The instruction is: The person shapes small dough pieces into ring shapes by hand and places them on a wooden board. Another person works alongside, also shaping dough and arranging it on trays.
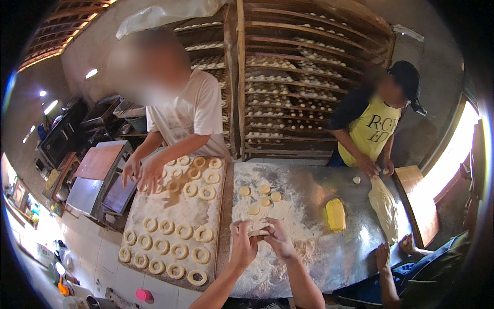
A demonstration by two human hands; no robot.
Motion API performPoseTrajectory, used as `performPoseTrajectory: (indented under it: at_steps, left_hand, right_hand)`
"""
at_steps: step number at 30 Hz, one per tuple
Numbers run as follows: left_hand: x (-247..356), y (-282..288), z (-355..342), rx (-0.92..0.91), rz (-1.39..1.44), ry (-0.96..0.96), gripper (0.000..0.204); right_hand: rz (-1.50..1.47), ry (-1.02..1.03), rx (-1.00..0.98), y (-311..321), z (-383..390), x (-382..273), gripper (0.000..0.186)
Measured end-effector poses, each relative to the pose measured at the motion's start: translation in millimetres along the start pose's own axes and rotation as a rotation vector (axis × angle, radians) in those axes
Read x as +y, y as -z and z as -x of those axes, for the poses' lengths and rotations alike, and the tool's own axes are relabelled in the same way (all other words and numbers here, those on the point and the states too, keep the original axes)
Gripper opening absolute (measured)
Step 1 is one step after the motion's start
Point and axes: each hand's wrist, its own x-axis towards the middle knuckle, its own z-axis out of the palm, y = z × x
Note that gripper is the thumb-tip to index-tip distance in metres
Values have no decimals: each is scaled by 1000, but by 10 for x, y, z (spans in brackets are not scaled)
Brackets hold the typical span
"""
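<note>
Over the floured metal table (355, 177), my left hand (244, 246) and my right hand (280, 240) meet with fingers closed on a small pale piece of dough (258, 233). Part of the dough is hidden by my fingers, so I cannot tell its full shape. Just beyond my hands, several flattened round dough pieces (265, 201) lie in the loose flour. To my left is a flour-dusted board (180, 213) bearing rows of ring-shaped doughs (179, 251).
A co-worker in a white shirt (206, 98) reaches over the board. Another in a yellow shirt (373, 123) handles a long dough strip (383, 206); a third person's hands (383, 256) are near its closer end. A yellow block (335, 215) sits mid-table. Behind stand wooden racks (241, 77) of dough balls.
</note>
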Motion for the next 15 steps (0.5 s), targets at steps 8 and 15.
performPoseTrajectory:
  at_steps: [8,15]
  left_hand:
    - [-283,211,170,-71,1192,543,45]
    - [-579,630,274,101,111,133,36]
  right_hand:
    - [-151,-178,220,-532,-108,-3,48]
    - [253,66,-87,-1204,-259,52,75]
